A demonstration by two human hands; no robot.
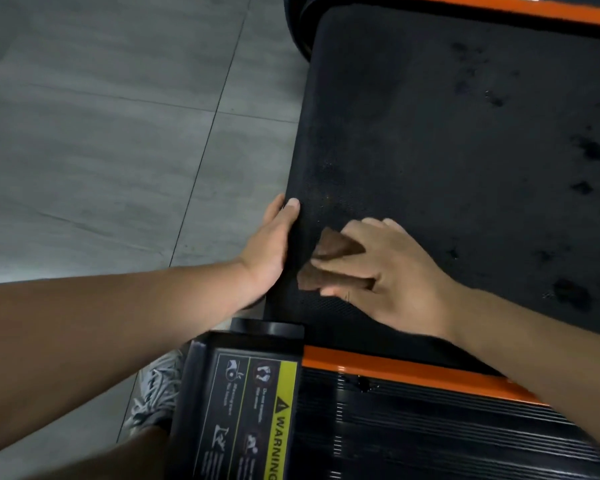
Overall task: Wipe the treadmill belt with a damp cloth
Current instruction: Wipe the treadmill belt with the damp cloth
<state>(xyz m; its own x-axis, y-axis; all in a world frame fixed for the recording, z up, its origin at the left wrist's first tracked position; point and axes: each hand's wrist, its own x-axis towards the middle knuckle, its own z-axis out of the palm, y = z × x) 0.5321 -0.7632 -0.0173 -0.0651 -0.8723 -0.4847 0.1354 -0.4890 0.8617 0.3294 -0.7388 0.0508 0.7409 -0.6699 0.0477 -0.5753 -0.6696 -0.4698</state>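
The right hand [378,271] pressed the cloth [333,247] flat-fingered on the belt [447,133]; the left hand [271,244] gripped its edge. Recommended: firm, overlapping strokes toward the dark spots [593,154].

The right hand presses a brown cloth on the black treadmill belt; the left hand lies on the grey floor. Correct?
No: the head view shows the left hand holding the end edge of the black treadmill belt, not on the grey floor. The right hand does press the brown cloth there.
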